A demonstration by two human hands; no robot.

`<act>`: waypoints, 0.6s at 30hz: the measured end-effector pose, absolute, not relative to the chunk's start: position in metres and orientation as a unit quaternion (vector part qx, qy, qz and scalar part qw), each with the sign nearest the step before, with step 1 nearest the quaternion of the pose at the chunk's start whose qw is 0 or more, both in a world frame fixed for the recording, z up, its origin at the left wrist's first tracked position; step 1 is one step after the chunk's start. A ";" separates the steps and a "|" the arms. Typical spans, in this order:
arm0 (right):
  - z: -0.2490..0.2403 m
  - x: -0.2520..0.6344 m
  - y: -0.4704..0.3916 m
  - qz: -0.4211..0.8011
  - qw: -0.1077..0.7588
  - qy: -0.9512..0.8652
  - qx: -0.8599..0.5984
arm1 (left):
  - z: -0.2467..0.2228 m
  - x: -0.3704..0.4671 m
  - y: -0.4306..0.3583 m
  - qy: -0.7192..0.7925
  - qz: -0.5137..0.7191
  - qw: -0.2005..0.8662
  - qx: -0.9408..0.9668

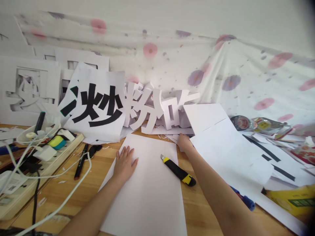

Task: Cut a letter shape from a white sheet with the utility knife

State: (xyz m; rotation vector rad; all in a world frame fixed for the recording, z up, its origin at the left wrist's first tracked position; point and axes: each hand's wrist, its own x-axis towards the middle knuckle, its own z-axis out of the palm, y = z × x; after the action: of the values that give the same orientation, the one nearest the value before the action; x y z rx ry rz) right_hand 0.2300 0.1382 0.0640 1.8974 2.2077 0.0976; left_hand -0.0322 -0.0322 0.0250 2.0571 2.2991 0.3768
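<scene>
My left hand [125, 164] lies flat with its fingers apart on a white sheet [150, 203] in the middle of the wooden table. On the right part of that sheet rests a black and yellow utility knife [178, 171], its blade end toward the upper left. My right hand [184, 142] reaches beyond the sheet's far right corner, among white paper pieces at the foot of the cut-out characters [147, 108]. Its fingers are mostly hidden, so what they hold, if anything, cannot be made out.
Power strips [49, 164] with tangled cables lie at the left, near a black marker [81, 162]. Printed character sheets [98, 72] stand behind. At the right are large white sheets [228, 154], a bottle [242, 123], a blue-handled tool [247, 202] and a yellow packet [290, 200].
</scene>
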 end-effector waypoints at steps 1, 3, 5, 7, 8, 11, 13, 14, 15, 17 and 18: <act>0.062 0.229 0.135 0.047 0.095 0.744 0.660 | 0.025 -0.032 -0.032 0.739 0.123 0.016 0.662; 0.059 0.226 0.128 0.074 0.054 0.732 0.675 | 0.024 -0.033 -0.032 0.737 0.127 0.014 0.664; 0.057 0.222 0.123 0.092 0.019 0.728 0.679 | 0.023 -0.033 -0.032 0.735 0.130 0.011 0.666; 0.056 0.219 0.123 0.101 -0.009 0.730 0.676 | 0.023 -0.033 -0.033 0.735 0.131 0.010 0.665; 0.056 0.217 0.125 0.102 -0.019 0.736 0.669 | 0.023 -0.033 -0.033 0.736 0.131 0.011 0.664; 0.054 0.208 0.136 0.093 -0.033 0.766 0.635 | 0.023 -0.032 -0.034 0.737 0.133 0.013 0.663; 0.052 0.201 0.144 0.086 -0.032 0.779 0.620 | 0.023 -0.032 -0.034 0.737 0.133 0.011 0.662; 0.050 0.198 0.148 0.084 -0.032 0.782 0.617 | 0.023 -0.032 -0.034 0.738 0.133 0.010 0.662; 0.049 0.195 0.151 0.084 -0.031 0.783 0.616 | 0.023 -0.032 -0.034 0.738 0.132 0.009 0.662; 0.046 0.190 0.155 0.083 -0.029 0.784 0.615 | 0.024 -0.032 -0.033 0.739 0.126 0.011 0.662; 0.045 0.189 0.156 0.083 -0.027 0.784 0.615 | 0.024 -0.032 -0.033 0.739 0.122 0.012 0.662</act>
State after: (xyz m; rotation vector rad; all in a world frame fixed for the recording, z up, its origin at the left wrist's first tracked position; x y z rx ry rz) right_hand 0.1890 0.1562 0.0446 1.9656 2.5068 0.2658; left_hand -0.0317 -0.0333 0.0245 2.0647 2.3042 0.3796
